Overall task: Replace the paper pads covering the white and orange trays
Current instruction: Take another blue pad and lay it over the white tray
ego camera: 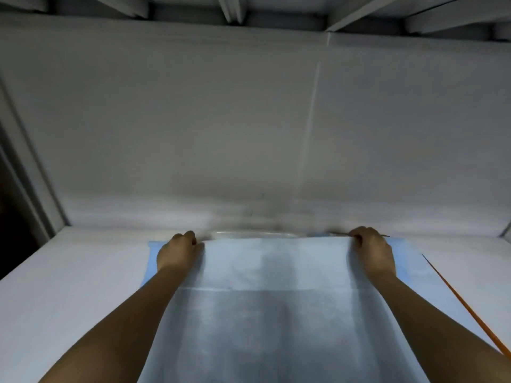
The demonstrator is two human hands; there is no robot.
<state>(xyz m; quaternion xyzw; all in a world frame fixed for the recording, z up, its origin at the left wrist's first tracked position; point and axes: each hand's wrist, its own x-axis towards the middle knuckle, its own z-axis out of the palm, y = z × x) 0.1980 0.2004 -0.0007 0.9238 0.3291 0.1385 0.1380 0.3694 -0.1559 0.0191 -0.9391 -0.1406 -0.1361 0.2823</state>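
Observation:
A large pale blue-white paper pad [273,299] is spread in front of me, reaching from the bottom edge up to the far side of the work surface. My left hand [177,252] pinches its far left corner, fingers curled. My right hand [372,250] pinches its far right corner in the same way. A thin orange tray edge [467,308] runs diagonally on the right, under the pad. A blue layer [151,248] peeks out beyond the pad's left side. The far edge of the pad is blurred.
A white wall panel [249,120] rises right behind the work surface [69,286]. A grey frame post [30,172] stands on the left and shelf rails [232,9] cross overhead. A blurred clear object [249,234] lies at the pad's far edge.

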